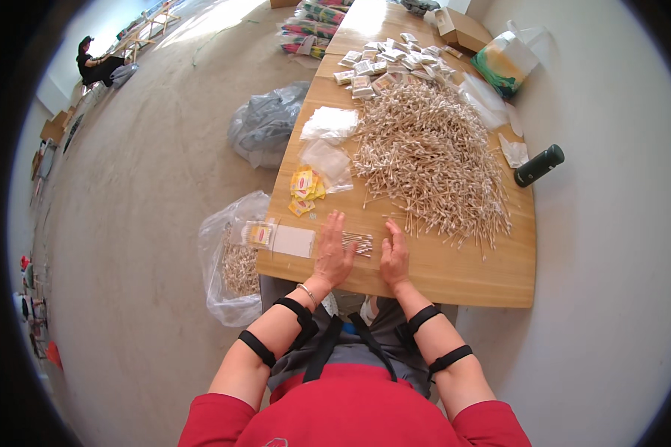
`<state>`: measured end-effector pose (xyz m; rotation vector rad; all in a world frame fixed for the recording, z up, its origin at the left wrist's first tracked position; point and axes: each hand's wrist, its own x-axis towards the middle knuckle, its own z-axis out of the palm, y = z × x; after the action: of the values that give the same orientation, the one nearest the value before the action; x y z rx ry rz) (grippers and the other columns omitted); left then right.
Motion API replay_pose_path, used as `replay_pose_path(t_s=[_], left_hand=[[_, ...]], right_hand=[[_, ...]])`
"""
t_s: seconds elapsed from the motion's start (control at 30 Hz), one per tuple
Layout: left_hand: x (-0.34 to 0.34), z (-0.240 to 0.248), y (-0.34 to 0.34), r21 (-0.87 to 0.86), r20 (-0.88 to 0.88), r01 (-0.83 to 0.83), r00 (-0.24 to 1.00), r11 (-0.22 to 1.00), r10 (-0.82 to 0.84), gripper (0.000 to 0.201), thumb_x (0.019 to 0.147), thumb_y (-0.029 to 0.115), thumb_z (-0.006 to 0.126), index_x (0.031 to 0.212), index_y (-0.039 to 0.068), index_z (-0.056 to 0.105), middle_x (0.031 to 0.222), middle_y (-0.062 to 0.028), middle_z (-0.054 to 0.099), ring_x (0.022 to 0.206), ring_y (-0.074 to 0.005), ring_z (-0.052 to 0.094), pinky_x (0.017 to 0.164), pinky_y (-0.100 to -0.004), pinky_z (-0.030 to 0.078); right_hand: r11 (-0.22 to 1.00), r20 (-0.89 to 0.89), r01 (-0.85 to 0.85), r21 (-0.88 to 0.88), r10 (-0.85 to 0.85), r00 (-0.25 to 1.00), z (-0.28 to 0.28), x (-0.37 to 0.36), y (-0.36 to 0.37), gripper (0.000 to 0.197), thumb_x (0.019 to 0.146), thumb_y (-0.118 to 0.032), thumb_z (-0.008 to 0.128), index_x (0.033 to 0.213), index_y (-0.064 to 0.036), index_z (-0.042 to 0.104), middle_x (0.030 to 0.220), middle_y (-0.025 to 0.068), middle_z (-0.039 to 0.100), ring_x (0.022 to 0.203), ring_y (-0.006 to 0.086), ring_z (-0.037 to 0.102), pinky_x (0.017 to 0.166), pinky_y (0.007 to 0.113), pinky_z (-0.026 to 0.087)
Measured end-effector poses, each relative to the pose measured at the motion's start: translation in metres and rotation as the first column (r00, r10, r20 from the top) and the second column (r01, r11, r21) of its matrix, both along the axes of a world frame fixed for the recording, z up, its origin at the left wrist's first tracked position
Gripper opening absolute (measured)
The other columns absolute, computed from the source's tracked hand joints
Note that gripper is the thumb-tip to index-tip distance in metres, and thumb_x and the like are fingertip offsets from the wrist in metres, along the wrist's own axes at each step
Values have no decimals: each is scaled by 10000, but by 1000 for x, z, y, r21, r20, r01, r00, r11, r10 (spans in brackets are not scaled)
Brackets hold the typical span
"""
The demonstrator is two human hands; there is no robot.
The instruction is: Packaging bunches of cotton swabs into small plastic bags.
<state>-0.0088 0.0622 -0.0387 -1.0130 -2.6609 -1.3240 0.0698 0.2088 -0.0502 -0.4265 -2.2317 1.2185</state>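
A small bundle of cotton swabs lies on the table between my two hands. My left hand is at the bundle's left end, fingers stretched out and pointing away from me. On the other side my right hand stands on edge, its fingers extended, a little apart from the swabs. Left of my left hand lies a white card, and beside it a clear packet of swabs with a yellow label at the table's edge. A large heap of loose swabs spreads beyond my right hand.
Yellow labels, clear plastic bags and many filled packets lie farther up the wooden table. A dark bottle stands near the wall. On the floor at left are a bag of swabs and a grey bag. Another person sits far off.
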Motion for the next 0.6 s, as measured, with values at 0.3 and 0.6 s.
replay_pose_path(t_s=[0.3, 0.6], left_hand=[[-11, -19, -2, 428, 445, -228, 895, 875, 15, 416, 977, 180, 390, 1347, -4, 434, 1348, -190, 483, 1287, -280, 422, 1069, -334, 303], [-13, -22, -4, 599, 633, -316, 750, 735, -194, 483, 1021, 279, 348, 1401, -17, 341, 1441, -147, 374, 1353, -212, 324, 1110, -316, 245]], right_hand=[[958, -22, 22, -285, -30, 999, 1, -30, -40, 380, 894, -57, 420, 1264, 27, 455, 1383, 213, 423, 1317, 337, 371, 1097, 379, 275], [997, 31, -71, 0, 71, 997, -4, -33, -41, 469, 892, -101, 481, 1332, 34, 392, 1430, 221, 354, 1349, 359, 312, 1111, 416, 245]])
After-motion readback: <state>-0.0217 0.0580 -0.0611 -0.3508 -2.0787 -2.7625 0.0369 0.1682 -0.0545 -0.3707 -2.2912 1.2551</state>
